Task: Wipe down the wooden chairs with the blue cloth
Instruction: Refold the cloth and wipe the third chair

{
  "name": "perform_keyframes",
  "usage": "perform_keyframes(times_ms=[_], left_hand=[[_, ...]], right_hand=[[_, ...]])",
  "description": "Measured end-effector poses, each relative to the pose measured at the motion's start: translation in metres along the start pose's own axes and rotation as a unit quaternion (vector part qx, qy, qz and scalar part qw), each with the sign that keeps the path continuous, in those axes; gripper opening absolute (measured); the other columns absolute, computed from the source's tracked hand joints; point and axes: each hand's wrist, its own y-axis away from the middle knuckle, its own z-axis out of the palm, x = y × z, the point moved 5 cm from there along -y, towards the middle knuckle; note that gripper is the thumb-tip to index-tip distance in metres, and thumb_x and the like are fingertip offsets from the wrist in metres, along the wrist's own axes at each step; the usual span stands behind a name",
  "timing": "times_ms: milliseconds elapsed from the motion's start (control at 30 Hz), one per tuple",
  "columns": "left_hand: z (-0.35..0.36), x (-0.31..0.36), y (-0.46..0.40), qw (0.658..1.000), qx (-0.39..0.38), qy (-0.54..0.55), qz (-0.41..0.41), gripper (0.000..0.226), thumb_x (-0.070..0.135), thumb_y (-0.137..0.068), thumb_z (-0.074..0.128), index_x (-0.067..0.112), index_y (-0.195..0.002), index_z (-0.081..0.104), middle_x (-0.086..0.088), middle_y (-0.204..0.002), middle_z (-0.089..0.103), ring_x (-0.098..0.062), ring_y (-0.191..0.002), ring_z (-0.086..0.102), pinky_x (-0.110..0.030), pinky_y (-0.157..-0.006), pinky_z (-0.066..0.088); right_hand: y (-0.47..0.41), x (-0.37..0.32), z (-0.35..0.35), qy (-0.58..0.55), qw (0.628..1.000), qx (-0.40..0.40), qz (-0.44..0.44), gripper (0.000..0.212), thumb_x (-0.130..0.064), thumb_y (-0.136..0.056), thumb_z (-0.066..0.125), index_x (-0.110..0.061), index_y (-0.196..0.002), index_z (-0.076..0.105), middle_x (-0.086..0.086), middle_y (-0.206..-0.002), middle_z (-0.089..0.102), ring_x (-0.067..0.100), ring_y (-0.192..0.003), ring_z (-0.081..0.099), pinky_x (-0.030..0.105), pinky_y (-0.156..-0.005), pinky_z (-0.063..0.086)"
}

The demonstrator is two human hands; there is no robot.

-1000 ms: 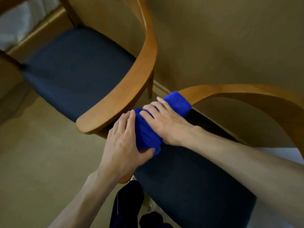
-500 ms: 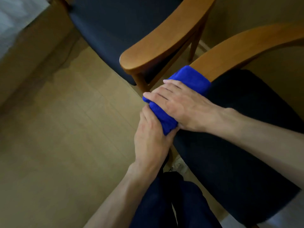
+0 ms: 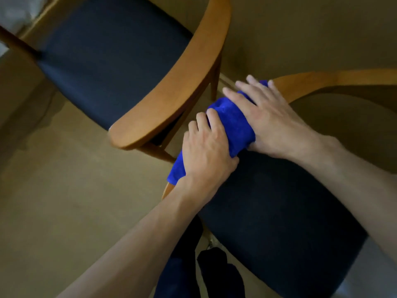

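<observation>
The blue cloth (image 3: pixel 231 125) is wrapped over the front part of the left armrest (image 3: pixel 322 79) of the near wooden chair (image 3: pixel 279 211), so the wood under it is hidden there. Both hands are on the cloth. The left hand (image 3: pixel 206 155) lies on its lower end with the fingers curled over the fabric and gripping it together with the armrest below. The right hand (image 3: pixel 266 117) lies on the upper end, its fingers spread and nearly straight, pressing the cloth down on the wood; whether the thumb goes under, I cannot tell. The two hands are just beside each other, with a fold of blue between them. A small corner of the cloth hangs out under the left wrist.

The near chair has a dark seat cushion. Just beside it to the left stands a second wooden chair (image 3: pixel 103 61) with the same dark seat, and its curved armrest (image 3: pixel 171 91) is near the cloth but apart from it. Under both is a light wooden floor (image 3: pixel 64 201). At the bottom edge, dark trousers (image 3: pixel 182 276) of the person are seen
</observation>
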Motion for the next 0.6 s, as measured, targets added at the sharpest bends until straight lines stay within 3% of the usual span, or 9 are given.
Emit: perform_keyframes(times_ms=[67,100,167,200,300,367,433,500,600], left_hand=[[0.004,0.015,-0.018,1.0,-0.005,-0.013,0.022,0.101,0.047,-0.054,0.085,0.009,-0.133,0.036,-0.01,-0.121,0.051,-0.026,-0.104,0.054,-0.036,-0.086,0.047],[0.005,0.022,-0.025,0.999,-0.008,-0.018,0.029,0.103,0.048,-0.053,0.085,0.009,-0.134,0.035,-0.011,-0.122,0.05,-0.026,-0.106,0.054,-0.037,-0.088,0.047],[0.008,0.036,-0.039,0.999,-0.011,-0.024,0.043,0.104,0.048,-0.052,0.086,0.009,-0.134,0.034,-0.011,-0.123,0.05,-0.027,-0.107,0.054,-0.037,-0.089,0.047],[0.008,0.042,-0.046,0.998,-0.011,-0.025,0.054,0.105,0.049,-0.052,0.086,0.008,-0.134,0.034,-0.011,-0.123,0.05,-0.027,-0.108,0.054,-0.037,-0.089,0.047],[0.01,0.054,-0.06,0.995,-0.035,-0.005,0.097,0.116,0.052,-0.053,0.084,0.01,-0.142,0.023,-0.011,-0.134,0.042,-0.028,-0.118,0.048,-0.038,-0.094,0.045],[0.011,0.054,-0.067,0.987,-0.089,0.04,0.129,0.131,0.057,-0.054,0.082,0.021,-0.15,0.002,-0.01,-0.15,0.024,-0.03,-0.133,0.035,-0.043,-0.102,0.039],[0.006,0.054,-0.074,0.969,-0.151,0.095,0.172,0.127,0.058,-0.059,0.08,0.037,-0.15,-0.006,-0.001,-0.158,0.004,-0.03,-0.143,0.016,-0.049,-0.109,0.03],[-0.006,0.057,-0.081,0.945,-0.191,0.118,0.236,0.105,0.053,-0.068,0.074,0.046,-0.149,0.007,0.006,-0.159,-0.002,-0.027,-0.146,0.002,-0.053,-0.112,0.019],[-0.025,0.057,-0.091,0.907,-0.236,0.107,0.332,0.062,0.042,-0.076,0.069,0.04,-0.131,0.043,0.009,-0.156,0.012,-0.016,-0.146,0.002,-0.046,-0.113,0.012]], right_hand=[[0.021,0.026,-0.005,-0.078,0.99,0.061,0.099,0.112,-0.016,-0.068,0.087,-0.021,-0.156,0.017,0.008,-0.162,0.015,0.03,-0.151,0.007,0.044,-0.123,0.011],[0.033,0.037,-0.006,-0.124,0.974,0.116,0.149,0.099,-0.014,-0.071,0.084,-0.019,-0.152,0.028,0.007,-0.157,0.026,0.028,-0.147,0.021,0.039,-0.119,0.023],[0.057,0.055,-0.005,-0.215,0.915,0.233,0.251,0.06,-0.013,-0.08,0.076,-0.02,-0.133,0.049,-0.002,-0.133,0.047,0.014,-0.122,0.048,0.02,-0.101,0.04],[0.064,0.062,0.0,-0.264,0.883,0.253,0.293,0.043,-0.014,-0.084,0.072,-0.023,-0.123,0.055,-0.008,-0.122,0.053,0.007,-0.109,0.054,0.016,-0.093,0.045],[0.061,0.07,0.024,-0.41,0.824,0.214,0.327,0.024,-0.02,-0.088,0.07,-0.031,-0.105,0.058,-0.016,-0.105,0.063,0.0,-0.099,0.061,0.025,-0.09,0.053],[0.057,0.071,0.031,-0.481,0.788,0.204,0.325,0.025,-0.025,-0.085,0.074,-0.033,-0.1,0.055,-0.015,-0.103,0.064,0.0,-0.101,0.062,0.025,-0.09,0.052],[0.057,0.071,0.036,-0.518,0.771,0.182,0.322,0.027,-0.032,-0.083,0.076,-0.034,-0.096,0.053,-0.011,-0.097,0.066,0.001,-0.093,0.065,0.026,-0.082,0.054],[0.057,0.064,0.037,-0.561,0.764,0.126,0.291,0.019,-0.036,-0.085,0.072,-0.031,-0.097,0.058,-0.004,-0.091,0.071,0.01,-0.087,0.069,0.04,-0.079,0.058],[0.063,0.056,0.024,-0.586,0.77,0.094,0.233,0.018,-0.036,-0.089,0.063,-0.021,-0.098,0.066,0.007,-0.092,0.071,0.03,-0.089,0.068,0.058,-0.081,0.053]])
